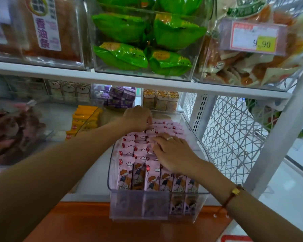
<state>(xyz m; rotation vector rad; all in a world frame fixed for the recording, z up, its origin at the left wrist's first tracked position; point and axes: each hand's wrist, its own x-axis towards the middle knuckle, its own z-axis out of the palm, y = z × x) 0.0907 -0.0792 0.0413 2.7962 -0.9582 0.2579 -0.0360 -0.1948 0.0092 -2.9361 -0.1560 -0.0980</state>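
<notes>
A clear plastic bin (112, 172) stands on the lower shelf, packed with rows of pink snack packets (152, 177) printed with a cartoon figure and balloons. My left hand (138, 117) reaches to the back of the bin, its fingers curled down onto the far packets; whether it grips one is hard to tell. My right hand (171, 151), with a ring on one finger, lies flat on the middle rows with fingers spread. A bracelet with a gold charm sits on my right wrist.
The shelf above (59, 72) carries clear bins of green packets (143, 42), orange strips (49, 32) and white-orange snacks, with a 9.90 price tag (254, 37). Yellow packets (84, 117) and purple boxes (119, 96) lie to the left and behind. A white wire mesh panel (234, 137) closes the right side.
</notes>
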